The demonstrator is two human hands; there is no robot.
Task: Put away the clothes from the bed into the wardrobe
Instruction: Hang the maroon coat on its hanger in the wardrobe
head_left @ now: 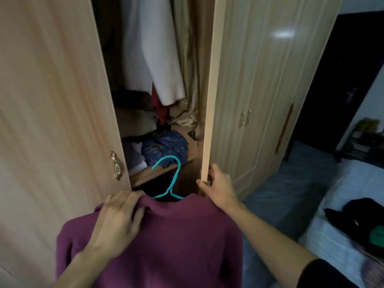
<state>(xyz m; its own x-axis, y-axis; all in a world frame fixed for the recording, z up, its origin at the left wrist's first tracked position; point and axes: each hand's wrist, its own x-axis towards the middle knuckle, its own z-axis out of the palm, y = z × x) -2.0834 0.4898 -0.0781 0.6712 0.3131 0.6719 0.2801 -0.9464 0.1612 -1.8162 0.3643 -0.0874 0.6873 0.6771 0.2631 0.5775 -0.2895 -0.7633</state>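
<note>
Standing open across most of the view, the wardrobe (259, 80) shows a gap between its left door (52, 100) and the edge of its right door (209, 100). Inside hang a pale coat (153, 55) and a beige satin garment (187, 59), and below them folded clothes are piled on a shelf (158, 172), with a blue patterned piece (166, 145) lying at the front. To the right, the bed (342, 194) with its light blue sheet reaches into the lower corner; dark clothes (353, 217) and something green (377, 235) lie on it. In front of the wardrobe gap, low in the middle of the view, a purple sweater (166, 246) hangs on a teal hanger (172, 179), whose hook rises above the collar and points at the shelf. The left hand (116, 223) lies over the sweater's left shoulder, its fingers (122, 199) curled over the collar and holding the garment up. The right hand (218, 186) grips the edge of the right door, fingers wrapped around it near its lower part, just beside the sweater's right shoulder. A brass handle (116, 165) sits on the left door, near its inner edge.
</note>
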